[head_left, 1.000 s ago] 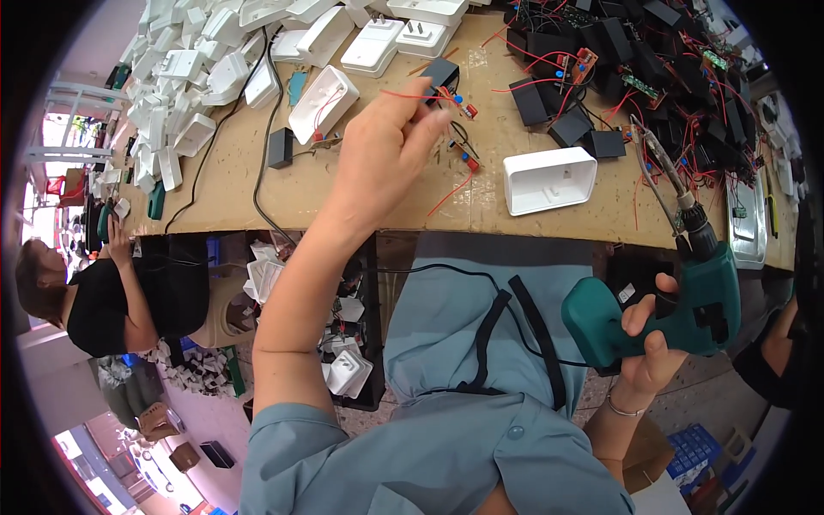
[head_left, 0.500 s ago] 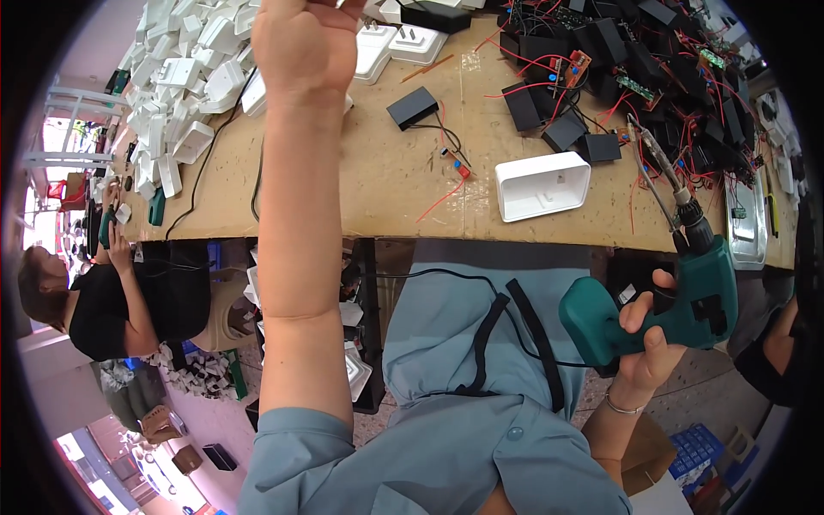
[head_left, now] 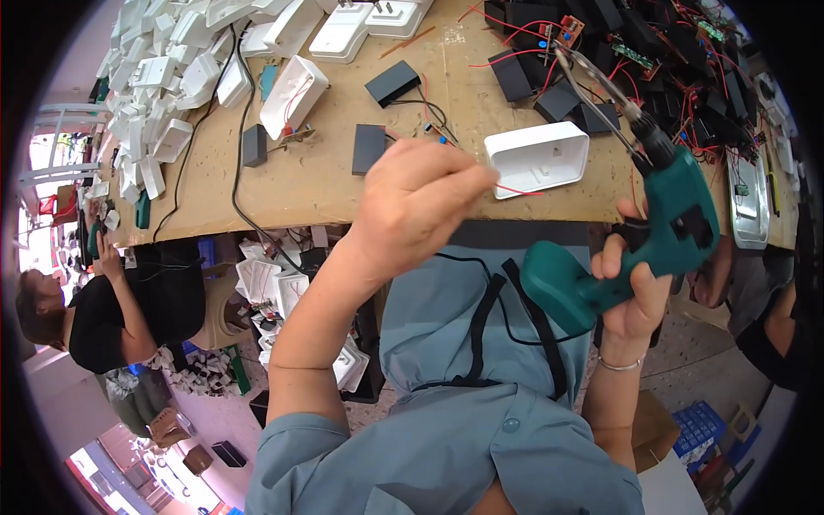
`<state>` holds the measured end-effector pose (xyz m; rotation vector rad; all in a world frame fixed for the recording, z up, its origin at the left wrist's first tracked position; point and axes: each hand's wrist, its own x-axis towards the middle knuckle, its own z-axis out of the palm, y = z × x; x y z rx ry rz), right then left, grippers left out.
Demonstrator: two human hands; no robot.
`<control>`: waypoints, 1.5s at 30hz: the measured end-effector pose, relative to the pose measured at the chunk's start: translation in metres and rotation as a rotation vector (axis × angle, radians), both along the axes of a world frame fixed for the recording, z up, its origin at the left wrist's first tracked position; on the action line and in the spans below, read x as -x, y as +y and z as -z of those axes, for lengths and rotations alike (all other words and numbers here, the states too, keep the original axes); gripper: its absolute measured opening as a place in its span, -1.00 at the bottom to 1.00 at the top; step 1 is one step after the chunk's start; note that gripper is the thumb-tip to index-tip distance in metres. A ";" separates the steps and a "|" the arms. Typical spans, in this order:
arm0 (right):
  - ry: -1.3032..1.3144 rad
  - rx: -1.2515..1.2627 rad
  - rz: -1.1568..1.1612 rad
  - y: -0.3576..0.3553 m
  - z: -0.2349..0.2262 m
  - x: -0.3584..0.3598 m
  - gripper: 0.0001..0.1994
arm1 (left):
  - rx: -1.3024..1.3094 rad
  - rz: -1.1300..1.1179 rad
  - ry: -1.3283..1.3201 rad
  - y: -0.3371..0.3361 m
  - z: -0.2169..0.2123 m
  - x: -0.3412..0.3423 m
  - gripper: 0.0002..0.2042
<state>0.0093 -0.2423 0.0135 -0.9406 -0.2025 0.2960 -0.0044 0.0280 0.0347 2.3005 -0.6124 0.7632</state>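
My left hand [head_left: 421,202] is closed in a pinch over the table's front edge, with a red wire [head_left: 520,190] sticking out from its fingertips across the near wall of a white plastic case [head_left: 549,176]. A small black box [head_left: 369,149] shows just behind that hand; whether it hangs from the wire or lies on the table I cannot tell. Another black box [head_left: 392,83] lies farther back, its small board partly hidden by my hand. My right hand [head_left: 637,296] grips a green pistol-shaped soldering gun [head_left: 682,210], its metal tip and thin tube pointing up and left.
White plastic shells [head_left: 172,69] are heaped at the far left; black boxes with red wires [head_left: 635,51] at the far right. Another white shell [head_left: 293,96] lies left, beside a black cable [head_left: 245,129]. A metal tray [head_left: 749,210] sits right. A person [head_left: 129,300] works at left.
My left hand has come back from the far side toward the front middle, now with a red wire and a black box beside it. The soldering gun has shifted slightly left and up.
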 end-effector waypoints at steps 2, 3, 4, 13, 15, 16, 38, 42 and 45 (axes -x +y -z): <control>0.010 -0.001 -0.011 0.008 -0.002 -0.007 -0.23 | -0.077 0.064 0.005 -0.009 0.001 -0.003 -0.76; 0.024 -0.012 -0.024 0.011 -0.002 -0.008 -0.22 | -0.067 0.073 0.008 -0.013 0.000 -0.003 -0.76; 0.015 -0.010 -0.033 0.012 -0.002 -0.010 -0.21 | -0.075 0.066 0.046 -0.016 -0.003 -0.003 -0.77; -0.041 0.083 0.009 0.007 -0.006 -0.009 -0.23 | -0.058 -0.012 0.125 -0.042 0.001 -0.004 -0.82; -0.056 0.102 0.024 0.005 -0.006 -0.008 -0.23 | -0.058 -0.022 0.123 -0.045 0.001 -0.004 -0.83; -0.063 0.109 0.028 0.003 -0.006 -0.007 -0.23 | -0.061 -0.028 0.174 -0.046 -0.001 -0.003 -0.84; -0.161 0.612 0.395 -0.042 -0.022 0.056 -0.24 | -0.123 -0.333 -0.105 -0.064 0.010 -0.019 -0.89; -0.195 0.671 0.350 -0.050 -0.016 0.072 -0.29 | -0.099 -0.321 -0.072 -0.066 0.019 -0.026 -0.92; -0.168 0.707 0.292 -0.052 -0.011 0.078 -0.31 | -0.102 -0.338 -0.047 -0.068 0.023 -0.030 -0.93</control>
